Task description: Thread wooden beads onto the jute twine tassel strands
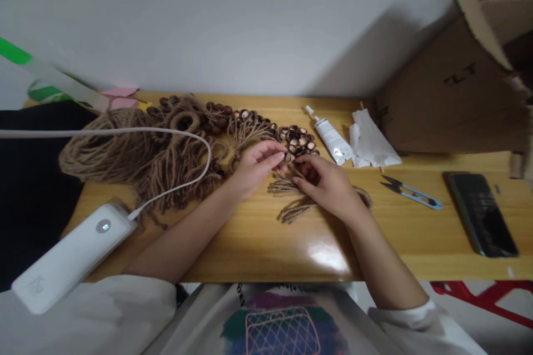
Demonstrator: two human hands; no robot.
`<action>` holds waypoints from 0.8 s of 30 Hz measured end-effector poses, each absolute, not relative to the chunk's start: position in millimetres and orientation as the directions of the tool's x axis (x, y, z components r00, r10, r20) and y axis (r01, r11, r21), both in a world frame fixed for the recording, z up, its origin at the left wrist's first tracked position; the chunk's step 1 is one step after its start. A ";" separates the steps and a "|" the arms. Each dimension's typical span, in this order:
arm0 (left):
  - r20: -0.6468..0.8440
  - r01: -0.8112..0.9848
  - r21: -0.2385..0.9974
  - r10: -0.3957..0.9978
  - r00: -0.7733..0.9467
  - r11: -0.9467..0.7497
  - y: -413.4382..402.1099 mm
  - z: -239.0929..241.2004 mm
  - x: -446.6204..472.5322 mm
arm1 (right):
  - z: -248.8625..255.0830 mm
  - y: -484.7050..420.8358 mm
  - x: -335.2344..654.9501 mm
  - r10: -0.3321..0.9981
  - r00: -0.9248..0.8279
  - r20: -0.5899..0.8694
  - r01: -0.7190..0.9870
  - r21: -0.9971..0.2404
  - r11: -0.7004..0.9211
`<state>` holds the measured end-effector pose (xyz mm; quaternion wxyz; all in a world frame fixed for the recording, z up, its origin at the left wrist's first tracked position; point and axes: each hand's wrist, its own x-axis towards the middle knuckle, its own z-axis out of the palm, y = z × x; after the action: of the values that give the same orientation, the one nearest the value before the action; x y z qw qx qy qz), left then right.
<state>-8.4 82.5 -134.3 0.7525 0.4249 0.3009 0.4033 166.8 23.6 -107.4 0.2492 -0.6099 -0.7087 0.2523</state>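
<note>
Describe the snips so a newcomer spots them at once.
Start at the big cardboard box on the right. In front of it on the wooden table, between the right hand and the dark phone, lie the snips. Their pale blue handle and dark pointed blades set them apart from the blocky phone.

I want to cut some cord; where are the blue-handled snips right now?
In the head view, the snips lie on the right of the wooden table, between the right hand and the phone, just below the white wrapper.
</note>
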 end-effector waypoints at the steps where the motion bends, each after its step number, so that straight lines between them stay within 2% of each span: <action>1: -0.129 -0.364 0.869 0.865 0.485 0.334 83.1 -134.3 -9.0 | -108.2 23.3 165.4 0.991 -0.128 0.045 0.749 -0.650 0.126; 5: -0.183 -0.406 0.825 0.865 0.468 0.394 85.4 -134.6 -10.4 | -110.8 22.1 161.2 0.993 -0.096 0.068 0.743 -0.659 0.117; 9: -0.189 -0.420 0.813 0.866 0.462 0.402 86.0 -134.4 -9.5 | -112.8 20.9 162.4 0.994 -0.025 0.104 0.668 -0.739 0.094; 13: -0.204 -0.419 0.808 0.864 0.460 0.414 85.5 -134.8 -9.5 | -112.4 20.4 166.0 0.991 0.107 0.085 0.494 -0.869 0.021; 17: -0.200 -0.415 0.805 0.853 0.482 0.423 85.5 -135.3 -10.5 | -110.3 21.3 168.7 0.990 0.139 0.017 0.240 -0.971 -0.017; 20: -0.187 -0.433 0.789 0.842 0.506 0.436 86.0 -134.9 -10.9 | -108.7 21.8 169.4 0.990 0.135 -0.047 0.065 -0.996 -0.056; 24: -0.192 -0.426 0.773 0.813 0.549 0.470 86.9 -134.0 -12.2 | -106.6 22.0 168.8 0.984 0.133 -0.120 -0.026 -0.993 -0.118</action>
<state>-12.2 86.9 -134.0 0.8099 0.3445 0.2810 0.3825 168.8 22.0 -106.6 0.5062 -0.5572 -0.4298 0.4986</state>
